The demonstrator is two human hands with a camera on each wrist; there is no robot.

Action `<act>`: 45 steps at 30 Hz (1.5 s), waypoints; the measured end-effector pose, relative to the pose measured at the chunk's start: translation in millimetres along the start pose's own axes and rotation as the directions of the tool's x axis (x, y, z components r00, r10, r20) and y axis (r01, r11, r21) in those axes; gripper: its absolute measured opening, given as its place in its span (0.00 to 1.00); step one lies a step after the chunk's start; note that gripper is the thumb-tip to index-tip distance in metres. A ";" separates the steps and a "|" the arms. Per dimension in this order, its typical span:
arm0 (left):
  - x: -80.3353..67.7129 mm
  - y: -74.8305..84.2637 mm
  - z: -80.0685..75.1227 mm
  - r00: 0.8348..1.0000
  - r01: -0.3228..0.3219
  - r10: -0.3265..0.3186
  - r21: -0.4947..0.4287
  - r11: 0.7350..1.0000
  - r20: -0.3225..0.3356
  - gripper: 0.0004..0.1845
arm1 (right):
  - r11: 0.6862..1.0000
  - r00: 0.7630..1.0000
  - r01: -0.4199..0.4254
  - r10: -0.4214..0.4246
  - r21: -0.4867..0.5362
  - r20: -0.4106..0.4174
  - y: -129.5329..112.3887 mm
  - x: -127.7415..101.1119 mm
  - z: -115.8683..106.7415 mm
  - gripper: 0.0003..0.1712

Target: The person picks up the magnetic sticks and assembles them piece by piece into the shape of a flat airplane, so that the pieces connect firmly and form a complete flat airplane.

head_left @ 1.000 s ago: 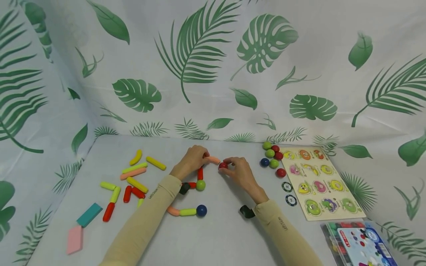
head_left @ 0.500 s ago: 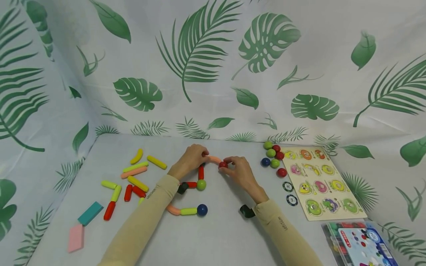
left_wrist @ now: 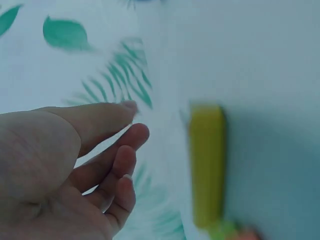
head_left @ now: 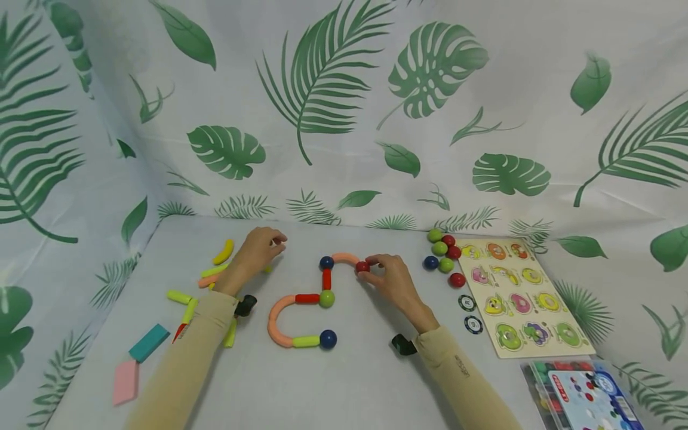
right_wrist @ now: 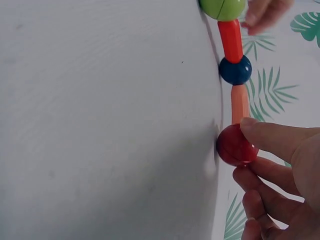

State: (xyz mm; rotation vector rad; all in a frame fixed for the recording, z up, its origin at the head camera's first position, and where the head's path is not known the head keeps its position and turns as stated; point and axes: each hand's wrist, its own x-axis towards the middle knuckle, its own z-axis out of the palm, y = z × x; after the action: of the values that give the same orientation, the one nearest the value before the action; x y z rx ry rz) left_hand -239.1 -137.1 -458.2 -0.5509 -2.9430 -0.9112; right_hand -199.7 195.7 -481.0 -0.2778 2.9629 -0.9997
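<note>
My right hand [head_left: 395, 283] pinches a red ball [right_wrist: 232, 145] between thumb and fingers, at the end of a curved orange stick [head_left: 346, 258]. That stick meets a blue ball [head_left: 326, 263], from which a red stick [head_left: 326, 279] runs to a green ball [head_left: 326, 298]. Another red stick [head_left: 307, 298], curved orange pieces [head_left: 273, 319], a light green stick [head_left: 306, 341] and a dark blue ball [head_left: 328, 339] continue the chain. My left hand [head_left: 252, 254] holds nothing, its fingers loosely bent, above loose sticks; a yellow stick [left_wrist: 206, 165] shows blurred beside it in the left wrist view.
Loose balls [head_left: 439, 248] lie at back right beside a wooden fruit puzzle board [head_left: 486, 298] and two chips [head_left: 473, 325]. A plastic case [head_left: 583, 394] sits front right. Teal [head_left: 149, 343] and pink blocks [head_left: 126, 382] lie at left, near light green sticks [head_left: 179, 297].
My left hand has let go of the curved orange stick and moved left, over the loose sticks. The red ball now meets that stick's end, with my right hand still holding it.
</note>
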 end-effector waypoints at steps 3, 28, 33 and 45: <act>-11.7 -14.3 -8.2 0.999 0.048 -0.048 0.009 0.999 0.017 0.14 | 1.000 1.000 -0.010 0.010 -0.015 -0.006 4.5 -3.3 -2.7 0.23; -39.3 -36.7 -14.3 0.992 0.083 -0.091 0.086 0.993 0.088 0.13 | 0.999 1.000 0.009 -0.009 0.033 -0.029 26.9 -19.8 -11.0 0.21; -30.7 -15.8 -7.2 0.998 -0.014 0.009 0.072 0.997 0.070 0.12 | 0.999 1.000 -0.014 0.015 0.046 -0.015 31.8 -22.7 -14.4 0.22; 2.1 93.0 44.2 0.947 -0.252 0.237 0.046 0.967 0.217 0.12 | 0.998 0.998 -0.027 0.030 0.050 -0.048 37.5 -29.1 -17.9 0.19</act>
State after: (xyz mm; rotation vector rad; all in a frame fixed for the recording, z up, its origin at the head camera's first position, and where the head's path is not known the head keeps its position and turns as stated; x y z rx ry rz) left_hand -205.9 -40.7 -443.9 -1.0413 -2.9765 -0.7580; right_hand -178.4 240.7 -490.9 -0.2133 2.9711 -1.0898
